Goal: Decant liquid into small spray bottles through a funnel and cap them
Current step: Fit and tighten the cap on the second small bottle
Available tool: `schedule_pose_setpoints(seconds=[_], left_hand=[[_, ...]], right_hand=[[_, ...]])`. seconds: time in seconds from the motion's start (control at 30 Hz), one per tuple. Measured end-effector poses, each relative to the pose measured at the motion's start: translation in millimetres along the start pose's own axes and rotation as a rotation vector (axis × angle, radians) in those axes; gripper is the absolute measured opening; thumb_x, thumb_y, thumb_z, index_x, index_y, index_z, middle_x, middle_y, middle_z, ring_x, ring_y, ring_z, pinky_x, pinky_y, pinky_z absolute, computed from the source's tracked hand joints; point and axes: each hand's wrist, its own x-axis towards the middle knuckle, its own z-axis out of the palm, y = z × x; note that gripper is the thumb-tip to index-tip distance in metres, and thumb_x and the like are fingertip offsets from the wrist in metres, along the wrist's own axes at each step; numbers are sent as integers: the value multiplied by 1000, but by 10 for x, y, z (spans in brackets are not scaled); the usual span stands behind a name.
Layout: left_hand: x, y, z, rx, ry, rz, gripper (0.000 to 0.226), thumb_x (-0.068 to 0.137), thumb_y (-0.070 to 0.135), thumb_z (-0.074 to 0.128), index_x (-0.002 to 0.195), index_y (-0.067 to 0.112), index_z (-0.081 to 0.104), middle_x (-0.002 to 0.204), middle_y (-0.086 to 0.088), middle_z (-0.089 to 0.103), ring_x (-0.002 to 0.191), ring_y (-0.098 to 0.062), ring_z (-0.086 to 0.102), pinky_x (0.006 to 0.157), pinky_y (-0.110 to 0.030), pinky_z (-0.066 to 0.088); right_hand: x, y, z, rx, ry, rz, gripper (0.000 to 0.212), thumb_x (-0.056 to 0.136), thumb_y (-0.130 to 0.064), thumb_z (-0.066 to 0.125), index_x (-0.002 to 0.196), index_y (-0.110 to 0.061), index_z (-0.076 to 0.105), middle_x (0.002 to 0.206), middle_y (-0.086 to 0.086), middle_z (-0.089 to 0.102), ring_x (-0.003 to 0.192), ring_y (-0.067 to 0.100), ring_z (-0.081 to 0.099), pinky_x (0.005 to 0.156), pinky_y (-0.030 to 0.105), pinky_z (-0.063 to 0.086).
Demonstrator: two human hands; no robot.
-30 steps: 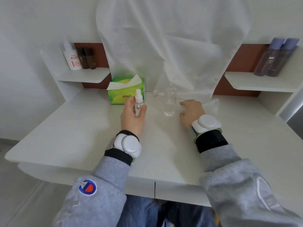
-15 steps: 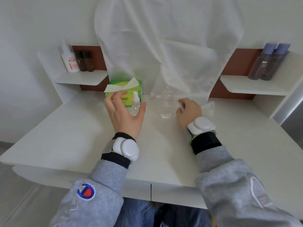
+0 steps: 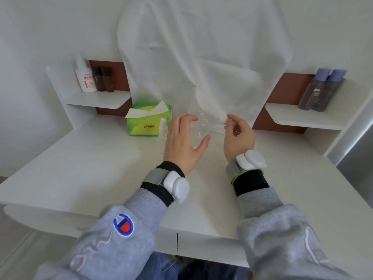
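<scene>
A small clear uncapped bottle [image 3: 201,127] stands on the white table [image 3: 101,162], toward the back centre. My left hand [image 3: 182,144] is open and curved around the bottle's left side, fingers by its neck and thumb below; I cannot tell whether it touches. My right hand [image 3: 238,136] is raised just right of the bottle and pinches a small white spray cap [image 3: 222,119] between thumb and fingers. A capped small spray bottle [image 3: 163,127] stands upright left of my left hand, free of it. No funnel shows.
A green tissue box [image 3: 149,123] sits behind the capped bottle. The left shelf holds a white bottle [image 3: 85,79] and two brown bottles [image 3: 104,79]. Two purple-grey bottles [image 3: 321,89] stand on the right shelf. A white cloth [image 3: 201,57] hangs behind the table.
My left hand let go of the capped spray bottle and moved right to the clear bottle. My right hand rose off the table holding the white cap.
</scene>
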Motion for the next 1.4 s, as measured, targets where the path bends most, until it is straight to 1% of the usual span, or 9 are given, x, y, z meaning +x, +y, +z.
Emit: schedule_pose_setpoints(seconds=[0.17, 0.37, 0.47, 0.6, 0.73, 0.83, 1.1, 1.23, 1.4], left_hand=[[151, 70, 242, -119, 40, -118, 52, 82, 27, 71, 124, 8, 45, 124, -7, 44, 109, -3, 36, 96, -18, 35], [57, -33, 423, -231, -16, -240, 65, 83, 27, 71, 135, 9, 36, 127, 4, 37, 118, -9, 41, 102, -19, 33], [63, -104, 446, -353, -42, -373, 64, 84, 28, 71, 135, 9, 37, 131, 0, 46, 120, -13, 49, 105, -25, 40], [67, -170, 482, -410, -84, -456, 48, 86, 29, 68, 125, 11, 46, 119, 1, 58, 111, -13, 56, 102, -27, 44], [68, -189, 497, -462, -157, -456, 38, 89, 26, 65, 122, 16, 47, 113, 7, 61, 110, -7, 57, 91, -4, 36], [63, -205, 507, -498, -149, -445, 36, 90, 23, 63, 122, 16, 47, 113, 6, 62, 113, -9, 57, 94, -14, 37], [44, -234, 512, -524, -144, -385, 35, 91, 15, 62, 122, 11, 48, 113, 3, 59, 116, -14, 57, 105, -27, 40], [37, -236, 500, -522, -145, -380, 35, 90, 16, 63, 122, 13, 48, 113, 4, 59, 116, -14, 57, 104, -28, 41], [35, -241, 492, -515, -153, -380, 35, 89, 18, 63, 121, 15, 48, 114, 5, 59, 116, -14, 56, 103, -27, 40]], right_hand=[[40, -59, -18, 126, 56, 50, 22, 91, -15, 62, 110, -22, 68, 94, 1, 67, 80, 8, 62, 76, 11, 50], [54, -39, 39, 168, 135, -3, 21, 91, -11, 61, 109, -22, 64, 95, -16, 64, 84, -3, 61, 78, 12, 50], [70, -58, 53, 194, 166, -34, 20, 89, -11, 64, 108, -17, 63, 100, -15, 65, 81, -5, 62, 75, 13, 50], [62, -81, 74, 221, 198, -78, 20, 86, -10, 67, 104, -20, 65, 100, -11, 68, 79, 1, 64, 74, 19, 52], [51, -129, 45, 219, 171, -91, 20, 90, -9, 64, 108, -16, 63, 105, -10, 66, 85, -1, 63, 81, 21, 52], [53, -166, 23, 222, 205, -119, 21, 95, -13, 57, 114, -22, 55, 111, -12, 60, 88, -1, 58, 82, 26, 51], [25, -210, -27, 252, 261, -221, 22, 99, -17, 41, 120, -20, 43, 114, 11, 53, 85, 8, 51, 78, 26, 47], [20, -221, -50, 259, 271, -252, 24, 99, -17, 39, 121, -8, 44, 109, 13, 52, 80, 17, 49, 75, 23, 46], [14, -258, -69, 264, 274, -283, 28, 97, -24, 38, 120, -8, 43, 108, 14, 51, 81, 20, 50, 76, 28, 46]])
